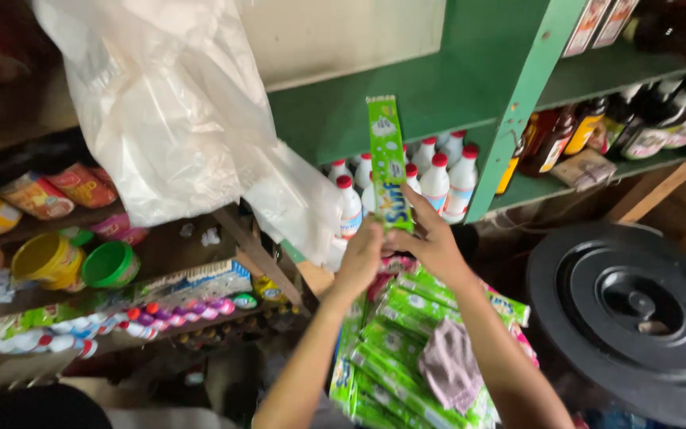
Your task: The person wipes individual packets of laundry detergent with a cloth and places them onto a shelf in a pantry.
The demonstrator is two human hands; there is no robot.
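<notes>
One green shelf unit (pixel 518 119), upper right, two levels in view. One white plastic sheet (pixel 176 103) hanging upper left, covering part of the shelf front. One black round lid (pixel 637 318) at lower right. One wooden rack (pixel 256 254) at left with mixed goods.

White bottles (pixel 436 181) with red caps on the lower green level: about nine visible, some half hidden. Dark bottles (pixel 660 111) on the right part of the shelf: roughly seven, count unsure. On the wooden rack: one yellow tub (pixel 45 258), one green tub (pixel 110 264), about three orange-red packets (pixel 81 187), and strips of small sachets (pixel 121 318), too many to count.

Pile of green sachet strips (pixel 398 357) under the forearms, number not countable; one pinkish cloth (pixel 450 365) lying on it.

Two hands, both raised in front of the white bottles. Left hand (pixel 361 254) and right hand (pixel 430 238) both pinch the bottom end of one green sachet strip (pixel 388 159), which stands upright above the pile, its top reaching the green shelf board.
</notes>
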